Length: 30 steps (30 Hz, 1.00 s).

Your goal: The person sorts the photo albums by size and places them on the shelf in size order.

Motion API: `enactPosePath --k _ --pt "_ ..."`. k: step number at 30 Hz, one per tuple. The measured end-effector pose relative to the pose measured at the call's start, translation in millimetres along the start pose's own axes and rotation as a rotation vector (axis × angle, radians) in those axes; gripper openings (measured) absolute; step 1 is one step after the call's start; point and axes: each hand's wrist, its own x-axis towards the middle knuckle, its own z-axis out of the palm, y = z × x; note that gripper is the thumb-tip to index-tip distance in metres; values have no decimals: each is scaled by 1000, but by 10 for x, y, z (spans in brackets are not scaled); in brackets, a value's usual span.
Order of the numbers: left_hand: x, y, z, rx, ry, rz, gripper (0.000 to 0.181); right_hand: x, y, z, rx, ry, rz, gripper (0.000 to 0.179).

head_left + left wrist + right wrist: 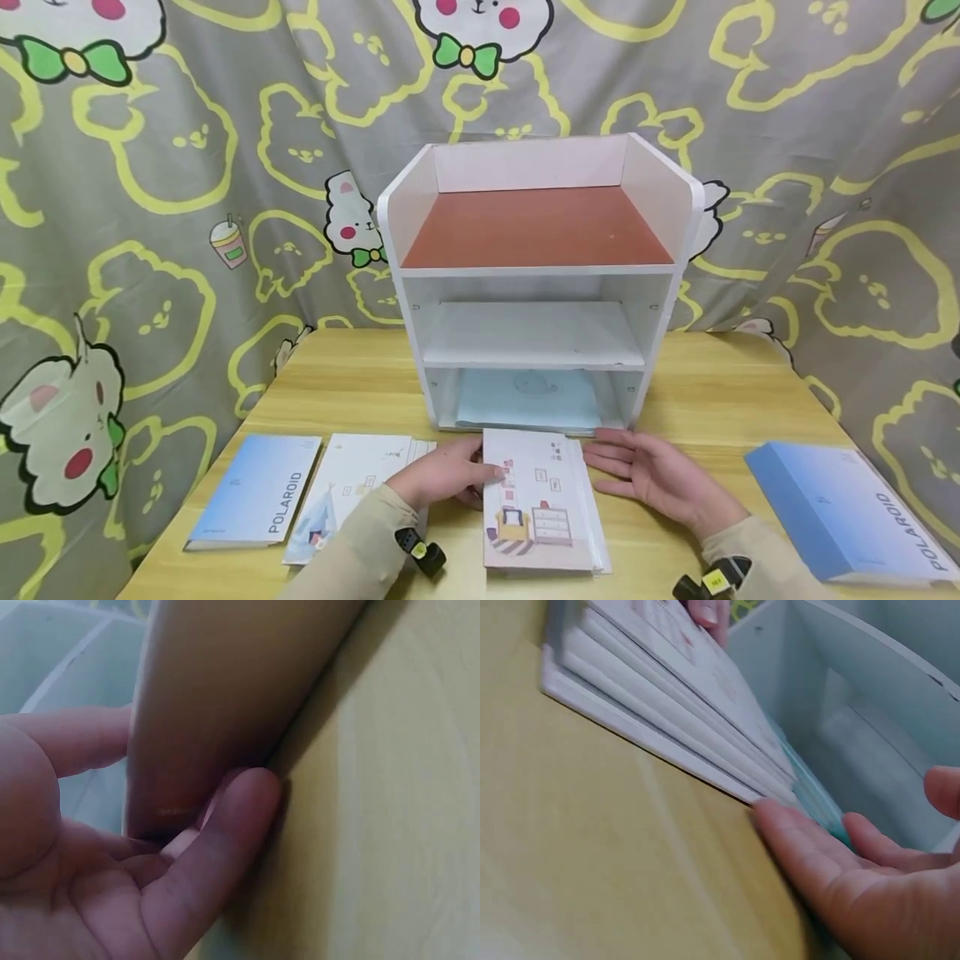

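A white book [532, 500] with a drawn bedroom on its cover and thick pages lies tilted on the table in front of the shelf unit. My left hand [450, 473] pinches its left edge, thumb on the cover and fingers underneath. The left wrist view shows that edge raised off the wood, with fingers [244, 802] below it. On the other side, my right hand [660, 475] has its fingers straight and palm turned up. Its fingertips meet the far right corner of the pages [675, 724] in the right wrist view.
A white shelf unit [534, 362] with a brown top stands behind the hands. Light blue books [528, 404] lie in its bottom compartment. To the left are a blue POLAROID album [255, 487] and more white books [371, 454]; a thicker blue POLAROID album [855, 508] sits far right.
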Motion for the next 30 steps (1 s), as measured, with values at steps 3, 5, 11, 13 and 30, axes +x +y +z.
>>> enactPosePath --k 3,5,11,13,30 --pt "-28 -30 -21 -117 -43 -2 36 34 45 26 27 35 -27 67" --pt "-35 -28 -30 -171 -80 -2 41 39 47 53 1 76 -51 67" --pt "-58 -6 -31 -266 -189 33 55 54 78 163 -76 187 -113 67" --pt "-63 -4 -24 -300 -223 45 59 64 104 198 -97 205 -117 66" --pt "-64 -17 37 -429 -140 27 51 52 362 444 -158 -6 19 73"
